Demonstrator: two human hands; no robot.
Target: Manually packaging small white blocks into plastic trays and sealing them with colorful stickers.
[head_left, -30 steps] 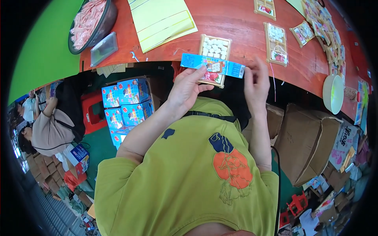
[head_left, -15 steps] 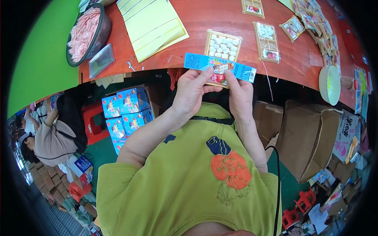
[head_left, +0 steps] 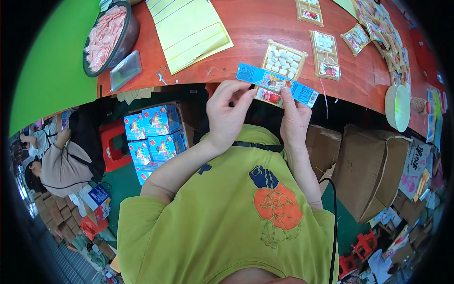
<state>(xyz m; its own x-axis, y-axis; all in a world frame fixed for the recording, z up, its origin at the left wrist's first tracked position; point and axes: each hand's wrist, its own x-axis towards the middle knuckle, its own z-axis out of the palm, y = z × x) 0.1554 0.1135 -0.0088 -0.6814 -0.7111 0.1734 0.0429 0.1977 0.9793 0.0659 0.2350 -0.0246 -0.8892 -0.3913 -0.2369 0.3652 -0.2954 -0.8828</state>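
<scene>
My right hand grips a tan plastic tray of white marshmallows together with a blue printed card strip, its thumb pressed on top. The strip lies slantwise across the tray, its ends sticking out past both sides. Below it, in the near part of the tray, shows a small packet with a red strawberry picture. My left hand is curled at the tray's near left corner. Its thumb and forefinger come together by the strip's lower edge; what they pinch, if anything, cannot be made out.
Beyond lie a second filled tray, another tray and many wrapped packs. Yellow sheets, a bowl of pink sachets, a clear box and a pale green bowl also stand on the red table.
The tray and strip have shifted right and tilted clockwise, carried by my right hand. My left thumb has come off the strip's face and back to the tray's near left corner.
</scene>
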